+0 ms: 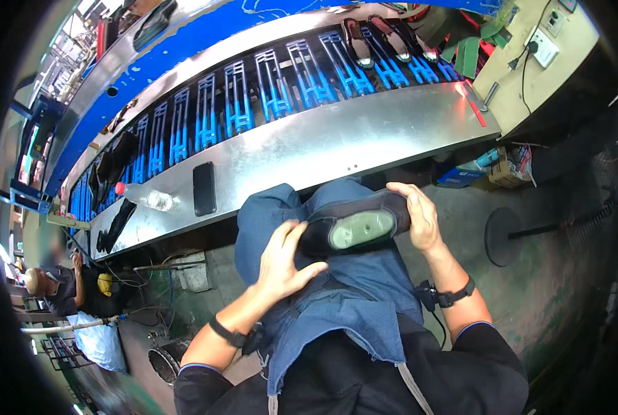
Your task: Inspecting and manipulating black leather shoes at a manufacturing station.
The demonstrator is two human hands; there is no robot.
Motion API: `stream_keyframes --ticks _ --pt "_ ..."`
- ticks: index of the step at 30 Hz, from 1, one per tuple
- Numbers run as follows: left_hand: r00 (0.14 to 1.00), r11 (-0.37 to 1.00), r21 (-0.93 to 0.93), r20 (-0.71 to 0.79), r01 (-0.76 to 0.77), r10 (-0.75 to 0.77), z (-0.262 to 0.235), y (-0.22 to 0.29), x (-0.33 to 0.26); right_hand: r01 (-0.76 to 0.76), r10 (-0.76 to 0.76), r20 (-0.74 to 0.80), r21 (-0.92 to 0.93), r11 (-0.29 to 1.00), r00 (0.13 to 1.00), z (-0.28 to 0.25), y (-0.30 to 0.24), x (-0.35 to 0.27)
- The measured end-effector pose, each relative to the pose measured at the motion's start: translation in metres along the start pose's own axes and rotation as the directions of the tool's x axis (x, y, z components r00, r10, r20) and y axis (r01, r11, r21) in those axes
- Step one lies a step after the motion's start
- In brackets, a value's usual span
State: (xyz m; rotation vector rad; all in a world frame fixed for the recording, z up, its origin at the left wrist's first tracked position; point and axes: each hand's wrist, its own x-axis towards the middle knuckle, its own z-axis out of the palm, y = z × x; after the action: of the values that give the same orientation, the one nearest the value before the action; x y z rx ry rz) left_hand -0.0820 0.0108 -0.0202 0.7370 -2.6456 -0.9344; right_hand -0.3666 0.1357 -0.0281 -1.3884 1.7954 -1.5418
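Across my thighs lies a dark shoe upper (315, 236) stretched over a green shoe last (361, 229); the last's pale green top, with a small hole in it, faces up through the shoe's opening. My right hand (422, 218) grips the right end of the shoe, its fingers over the far edge and its palm against the side. At the left end, my left hand (286, 258) rests its fingertips against the dark material, with the thumb spread wide and away from the shoe. The undersides of the shoe are hidden by the hands and the apron.
Ahead stands a metal-edged bench (288, 149) carrying a phone (204, 188) and a plastic bottle (158, 200). Behind its edge runs a row of blue racks (240, 104), with shoes (357, 43) at the far right. A person (58, 285) sits at far left. A round-based stand (501, 236) is right.
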Motion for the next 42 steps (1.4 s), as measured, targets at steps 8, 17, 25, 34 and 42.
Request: stream_keyframes --ticks 8,17,25,34,42 --pt "0.991 0.961 -0.276 0.128 0.007 0.03 0.0 -0.038 0.144 -0.396 0.391 0.064 0.168 0.903 0.918 0.022 0.077 0.091" --pt "0.675 0.613 -0.658 -0.209 0.438 -0.707 -0.167 -0.262 0.296 -0.178 0.133 -0.122 -0.767 0.616 0.984 0.054 0.269 0.427" --pt "0.847 0.81 0.262 -0.254 0.524 -0.466 -0.134 -0.363 0.218 -0.313 0.358 -0.153 -0.838 0.448 0.921 0.066 0.311 0.462" --pt "0.752 0.694 0.709 -0.525 0.125 0.4 -0.38 -0.089 0.225 -0.387 0.392 0.076 -0.074 0.919 0.917 0.001 0.124 0.139" --pt "0.76 0.817 0.557 -0.594 0.152 0.263 -0.401 -0.081 0.2 -0.091 0.059 -0.073 -0.595 0.799 0.996 0.058 0.114 0.074"
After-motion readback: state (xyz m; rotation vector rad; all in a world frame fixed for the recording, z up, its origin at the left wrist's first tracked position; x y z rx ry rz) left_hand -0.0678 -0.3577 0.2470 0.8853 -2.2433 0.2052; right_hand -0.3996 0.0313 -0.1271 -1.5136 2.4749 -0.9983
